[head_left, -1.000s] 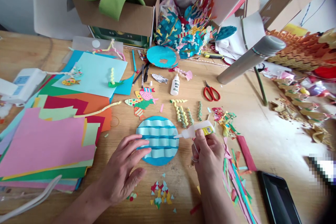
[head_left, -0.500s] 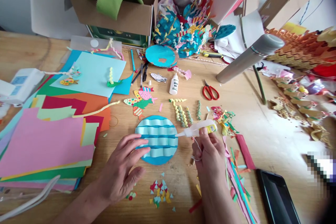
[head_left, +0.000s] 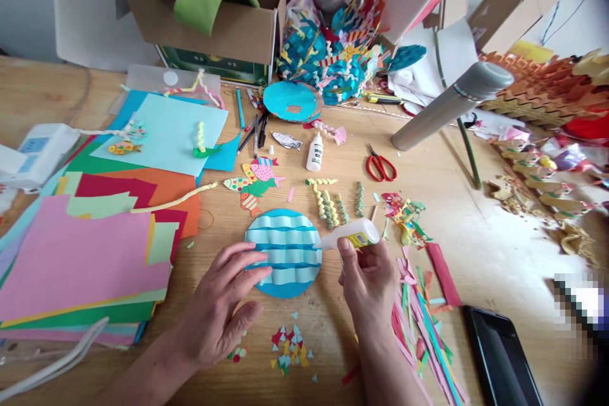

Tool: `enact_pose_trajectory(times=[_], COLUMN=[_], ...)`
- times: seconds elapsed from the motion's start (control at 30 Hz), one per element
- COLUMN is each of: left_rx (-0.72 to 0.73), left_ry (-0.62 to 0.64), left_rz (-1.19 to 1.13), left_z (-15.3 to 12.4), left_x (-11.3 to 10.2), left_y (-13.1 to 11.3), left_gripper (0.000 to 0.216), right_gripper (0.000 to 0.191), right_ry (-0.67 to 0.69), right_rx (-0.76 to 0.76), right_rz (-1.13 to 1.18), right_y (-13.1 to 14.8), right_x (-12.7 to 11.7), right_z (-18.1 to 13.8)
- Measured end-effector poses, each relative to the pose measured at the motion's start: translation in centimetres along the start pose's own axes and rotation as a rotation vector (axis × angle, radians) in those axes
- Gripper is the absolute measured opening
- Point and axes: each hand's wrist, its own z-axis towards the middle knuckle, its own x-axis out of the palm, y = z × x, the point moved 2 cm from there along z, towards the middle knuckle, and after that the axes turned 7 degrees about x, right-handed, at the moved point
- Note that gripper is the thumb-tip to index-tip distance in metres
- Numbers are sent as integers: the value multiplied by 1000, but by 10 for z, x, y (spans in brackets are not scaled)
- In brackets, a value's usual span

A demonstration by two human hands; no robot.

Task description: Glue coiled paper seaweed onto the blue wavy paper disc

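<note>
A round blue paper disc [head_left: 285,287] lies on the table in front of me, with wavy light-blue paper strips [head_left: 289,258] across it. My left hand [head_left: 228,304] rests at its left edge, fingers spread, the fingertips touching the strips. In my right hand [head_left: 368,279] is a white glue bottle [head_left: 351,236], tilted so that its nozzle points left at the disc's right edge. Just beyond the disc are several paper fish [head_left: 259,184] and twisted paper curls [head_left: 328,206]. Small coloured paper bits [head_left: 291,349] are scattered on the near side.
Stacked coloured paper [head_left: 85,254] fills the left. A second glue bottle [head_left: 314,152], red-handled scissors [head_left: 380,165] and a grey cylinder [head_left: 447,108] stand or lie farther back. Paper strips [head_left: 428,330] and a phone [head_left: 502,355] are on the right; a cardboard box [head_left: 214,32] is behind.
My right hand has turned and shifted slightly, tilting the glue bottle's base nearer and to the left. The nozzle stays by the disc's right edge. My left hand has not moved.
</note>
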Motion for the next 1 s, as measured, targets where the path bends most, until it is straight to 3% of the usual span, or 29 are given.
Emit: enact_pose_trajectory(times=[0.2, 0.4, 0.6, 0.73, 0.87, 1.0], left_rx=[-28, -40, -31, -20, -19, -24], left_ry=[-18, -73, -102, -116, -115, -121], left_rz=[-15, -23, -37, -39, -35, -35], left_z=[1, 1, 1, 3, 4, 4], left_x=[1, 2, -2, -3, -2, -2], left_y=[-1, 0, 3, 2, 1, 2], left_gripper=[42, 42, 40, 37, 36, 36], right_gripper=[35, 36, 44, 40, 36, 39], right_ry=[-30, 67, 134, 78, -13, -5], right_rx=[107, 254, 351, 271, 130, 15], right_rz=[145, 454, 598, 502, 225, 45], right_y=[-7, -7, -7, -6, -6, -6], right_x=[-5, -4, -4, -4, -5, -3], right_z=[2, 9, 12, 10, 4, 1])
